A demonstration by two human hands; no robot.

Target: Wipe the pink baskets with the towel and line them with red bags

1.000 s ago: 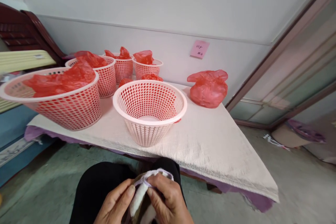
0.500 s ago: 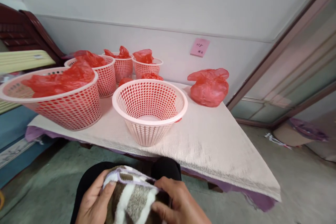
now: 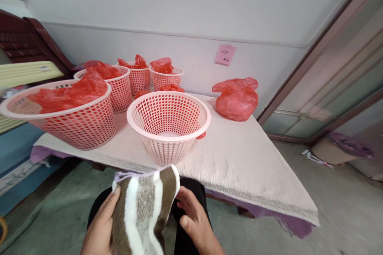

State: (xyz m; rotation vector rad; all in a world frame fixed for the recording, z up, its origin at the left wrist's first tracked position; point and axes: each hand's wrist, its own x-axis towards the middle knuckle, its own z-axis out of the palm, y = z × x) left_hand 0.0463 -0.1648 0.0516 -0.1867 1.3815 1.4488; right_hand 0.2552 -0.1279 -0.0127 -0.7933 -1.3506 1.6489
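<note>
A piece of plush striped fabric (image 3: 143, 207) in brown, white and speckled grey is held up over my lap. Purple stitching runs along its top edge. My left hand (image 3: 101, 219) grips its left side, thumb on the front and the other fingers hidden behind it. At the right edge of the fabric is my right hand (image 3: 194, 217), thumb and fingers apart; whether the fingertips touch the fabric I cannot tell. Just beyond the fabric stands a pink perforated plastic basket (image 3: 169, 149) at the table's front edge, with no contents visible inside.
Several other pink baskets (image 3: 89, 131) with red plastic bags (image 3: 74, 93) stand on the left of the cloth-covered table (image 3: 239, 167). A tied red bag (image 3: 236, 101) sits at the back right. A pink note (image 3: 225, 55) is on the wall.
The fabric has been raised and spread flatter, so its striped face shows upright. My right hand has let go of its front and moved off to its right edge; my left hand keeps hold.
</note>
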